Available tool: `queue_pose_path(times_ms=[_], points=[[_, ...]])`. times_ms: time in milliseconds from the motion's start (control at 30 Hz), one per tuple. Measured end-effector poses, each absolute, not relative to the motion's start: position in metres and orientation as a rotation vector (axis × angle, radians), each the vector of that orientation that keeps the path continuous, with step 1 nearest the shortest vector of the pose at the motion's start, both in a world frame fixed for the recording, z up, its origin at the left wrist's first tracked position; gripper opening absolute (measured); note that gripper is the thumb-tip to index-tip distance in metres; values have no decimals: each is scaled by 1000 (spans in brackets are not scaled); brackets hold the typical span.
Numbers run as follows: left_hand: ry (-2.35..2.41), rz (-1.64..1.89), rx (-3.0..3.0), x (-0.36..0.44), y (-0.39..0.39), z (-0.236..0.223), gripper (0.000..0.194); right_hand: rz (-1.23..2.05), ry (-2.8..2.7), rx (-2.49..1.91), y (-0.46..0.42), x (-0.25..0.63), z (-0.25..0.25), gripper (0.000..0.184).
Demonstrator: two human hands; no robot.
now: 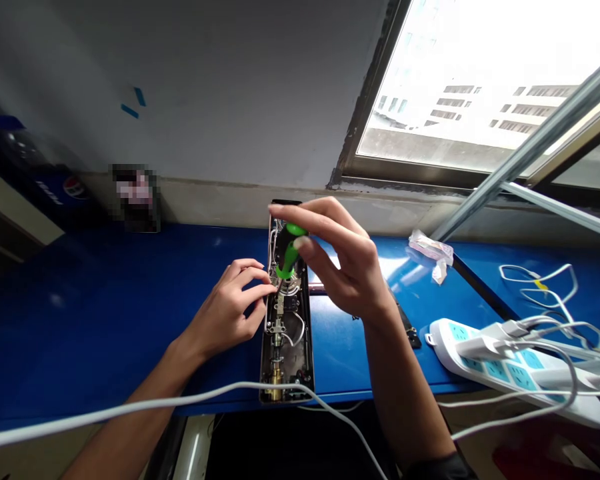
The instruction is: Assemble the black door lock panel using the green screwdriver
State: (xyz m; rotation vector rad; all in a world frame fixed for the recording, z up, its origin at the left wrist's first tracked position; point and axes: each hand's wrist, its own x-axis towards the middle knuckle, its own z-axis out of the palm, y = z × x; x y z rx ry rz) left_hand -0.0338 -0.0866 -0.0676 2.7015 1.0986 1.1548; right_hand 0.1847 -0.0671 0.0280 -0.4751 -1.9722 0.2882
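Observation:
A long, narrow black housing [293,363] lies open on the blue table, with metal mechanism parts, white wires and a brass-coloured piece at its near end. It looks like the inside of a door lock. My right hand [347,267] grips a green and black screwdriver [289,257] between thumb and fingers, tilted with its tip down among the metal parts. At the housing's left edge is my left hand [235,303], fingers apart and curved, the index fingertip close to the screwdriver's tip. Whatever the tip meets is too small to make out.
A white power strip [447,333] with plugs and tangled cables fills the right side. A white cable [200,398] crosses the near end of the housing. A dark strip-shaped part [410,323] lies past my right forearm. A crumpled wrapper [430,248] and a bottle [55,180] stand farther back.

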Motion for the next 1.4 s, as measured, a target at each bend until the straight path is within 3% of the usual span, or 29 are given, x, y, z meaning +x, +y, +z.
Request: queue_pose_path(times_ms=[100,267,433,633,833,1033,1233,1400], points=[[1096,1162,2703,-34,-87,-67,24,372,-2020,-423,-68,184,29,38],[1128,1172,2717,-33,-88,-66,24,190,-1938,-490,-70,183,31,27],[1105,1176,2708,-33,-87,-68,24,422,-2059,-331,-71,181,34,41],[1121,1199,2719,-33,-87,-67,23,207,-1953,-450,-69,176,31,28],[1103,1191,2712,-33,-86,-67,21,449,-2062,-318,-70,176,32,39],[1140,1193,2718,-33,-88,-65,23,168,-1952,-427,-69,174,31,25],[1128,1214,2709,-34,-87,-68,23,271,-2022,-458,-71,176,29,35],[1114,1263,2667,-33,-87,-68,28,93,-1723,-522,-68,198,28,41]])
